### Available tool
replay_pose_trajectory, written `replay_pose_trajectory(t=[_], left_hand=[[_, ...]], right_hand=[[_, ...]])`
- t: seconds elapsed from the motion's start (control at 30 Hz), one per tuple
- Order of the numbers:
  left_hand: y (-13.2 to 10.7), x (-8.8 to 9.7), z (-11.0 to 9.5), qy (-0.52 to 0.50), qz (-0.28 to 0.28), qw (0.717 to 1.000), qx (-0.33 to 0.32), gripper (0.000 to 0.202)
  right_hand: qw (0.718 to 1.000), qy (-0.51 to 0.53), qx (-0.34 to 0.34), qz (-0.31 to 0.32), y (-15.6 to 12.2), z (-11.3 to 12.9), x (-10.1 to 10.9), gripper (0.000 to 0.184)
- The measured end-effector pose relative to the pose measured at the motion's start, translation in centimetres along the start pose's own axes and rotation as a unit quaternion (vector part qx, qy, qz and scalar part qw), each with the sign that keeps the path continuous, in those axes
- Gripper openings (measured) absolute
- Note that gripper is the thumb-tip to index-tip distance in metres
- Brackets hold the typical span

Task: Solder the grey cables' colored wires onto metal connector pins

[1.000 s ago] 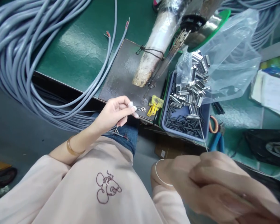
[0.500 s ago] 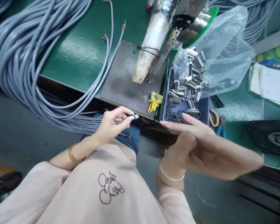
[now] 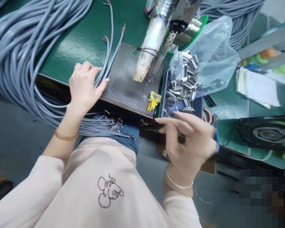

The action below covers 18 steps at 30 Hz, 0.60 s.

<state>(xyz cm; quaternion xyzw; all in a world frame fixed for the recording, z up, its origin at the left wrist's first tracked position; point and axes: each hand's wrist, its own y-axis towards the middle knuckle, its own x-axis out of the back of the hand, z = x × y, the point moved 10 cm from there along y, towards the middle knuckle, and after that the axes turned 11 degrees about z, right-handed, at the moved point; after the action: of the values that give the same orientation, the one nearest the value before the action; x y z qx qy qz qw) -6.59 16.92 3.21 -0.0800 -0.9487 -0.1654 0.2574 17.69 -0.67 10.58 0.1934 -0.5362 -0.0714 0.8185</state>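
Note:
My left hand (image 3: 84, 85) reaches over the table's front edge, thumb and fingers apart on either side of several grey cables (image 3: 112, 60) with stripped red ends. Whether it touches them I cannot tell. My right hand (image 3: 190, 139), smeared by motion, hovers in front of the blue bin (image 3: 199, 109). Its thumb and index fingertips are close together; anything between them is too blurred to name. Metal connectors (image 3: 187, 84) are heaped in the bin. On my lap lie grey cables with small connectors (image 3: 118, 122) at their ends.
A soldering iron (image 3: 162, 52) hangs tip down beside a white wrapped tube (image 3: 146, 52) above a dark board (image 3: 123, 82). Yellow pieces (image 3: 153, 103) lie on the board. Behind are a solder spool (image 3: 192, 33) and plastic bag (image 3: 218, 60). Coiled cable (image 3: 21, 47) fills the left.
My left hand has let go of a small connector and moved up and left to the cables. My right hand has shifted left, and its thumb and index finger have come together.

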Motion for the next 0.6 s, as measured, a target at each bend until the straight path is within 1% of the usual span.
replay_pose_trajectory(t=[0.07, 0.1, 0.13, 0.23, 0.27, 0.3, 0.33, 0.37, 0.4, 0.43, 0.47, 0.5, 0.53, 0.57, 0.6], left_hand=[[0.6, 0.5, 1.1, 0.035, -0.011, 0.999, -0.010, 0.017], [0.5, 0.7, 1.4, 0.054, -0.009, 0.998, -0.010, 0.015], [0.1, 0.8, 1.5, 0.075, -0.001, 0.997, -0.005, 0.012], [-1.7, 2.1, 1.6, 0.111, 0.005, 0.993, 0.035, 0.008], [-2.3, 3.1, 1.7, 0.091, -0.024, 0.994, 0.054, 0.008], [-2.8, 3.9, 2.1, 0.042, -0.051, 0.995, 0.075, 0.010], [-3.2, 4.8, 2.6, -0.026, -0.092, 0.991, 0.095, 0.013], [-3.5, 5.5, 3.2, -0.101, -0.138, 0.979, 0.114, 0.018], [-3.7, 5.8, 3.8, -0.170, -0.176, 0.961, 0.131, 0.023], [-3.7, 6.0, 4.2, -0.223, -0.207, 0.941, 0.146, 0.028], [-3.7, 6.1, 4.4, -0.254, -0.233, 0.926, 0.157, 0.031], [-3.6, 6.3, 4.3, -0.270, -0.249, 0.916, 0.160, 0.033], [-3.3, 6.5, 3.8, -0.282, -0.254, 0.913, 0.151, 0.033], [-2.9, 6.7, 2.9, -0.296, -0.250, 0.913, 0.124, 0.030], [-2.4, 7.0, 1.5, -0.316, -0.232, 0.917, 0.079, 0.026]], right_hand=[[0.999, -0.011, 0.020, 0.035, 1.2, 0.1, -0.8, 0.005], [0.999, -0.024, 0.022, 0.043, 1.5, -0.5, -0.8, 0.002], [0.998, -0.045, 0.014, 0.040, 1.7, -1.5, -0.6, 0.007], [0.991, -0.129, -0.034, -0.015, 1.4, -6.0, 1.6, 0.021], [0.988, -0.148, -0.048, -0.019, 1.3, -7.6, 2.1, 0.024], [0.986, -0.154, -0.059, -0.011, 1.3, -9.0, 2.3, 0.024], [0.985, -0.156, -0.076, 0.012, 1.4, -10.4, 2.2, 0.023], [0.983, -0.152, -0.092, 0.043, 1.5, -11.6, 1.9, 0.022], [0.980, -0.148, -0.106, 0.075, 1.6, -12.5, 1.5, 0.021], [0.977, -0.146, -0.118, 0.104, 1.8, -13.2, 0.9, 0.019], [0.973, -0.146, -0.126, 0.128, 2.0, -13.6, 0.5, 0.018], [0.969, -0.150, -0.130, 0.145, 2.2, -13.8, 0.0, 0.016], [0.966, -0.157, -0.131, 0.158, 2.5, -13.9, -0.4, 0.015], [0.963, -0.165, -0.128, 0.168, 2.8, -14.0, -0.7, 0.014], [0.961, -0.173, -0.122, 0.176, 3.1, -14.0, -1.0, 0.014]])
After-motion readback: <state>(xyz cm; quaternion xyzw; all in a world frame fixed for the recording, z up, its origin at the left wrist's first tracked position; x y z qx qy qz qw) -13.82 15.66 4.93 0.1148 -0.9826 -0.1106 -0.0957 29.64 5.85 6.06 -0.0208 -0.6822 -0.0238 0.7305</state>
